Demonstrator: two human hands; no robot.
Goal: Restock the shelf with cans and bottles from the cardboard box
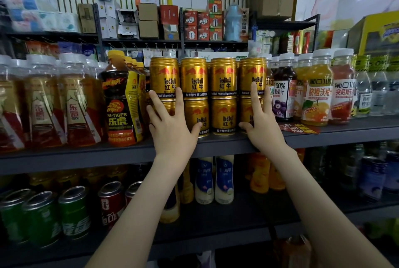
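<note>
**Both hands flat on the can block at the shelf's front edge**

Here we are at the shelf [86, 155], and the gold cans [223, 77] are already on it. They stand four columns wide and two tiers high, every can upright with its long axis vertical, close to the front edge.

The left hand [172, 129] is spread against the left-end column, with its thumb reaching across to the lower can of the next column. The right hand [265, 129] lies against the right-end column, and its forefinger points up onto the top can. Both hands have straight, splayed fingers and grasp nothing — this is palms-on contact, not a grip.

The key relation is that the block lies straight ahead of both hands, toward the back of the shelf, with the two middle columns between them. Each hand is nearest its own end, so an even push from both looks like the way to square the stack without tipping the top tier.

The tiger-label bottles [121, 103] stand just beside the block on the left and the juice bottles [317, 95] on the right — there's little sideways room. The supply box isn't in view.
</note>
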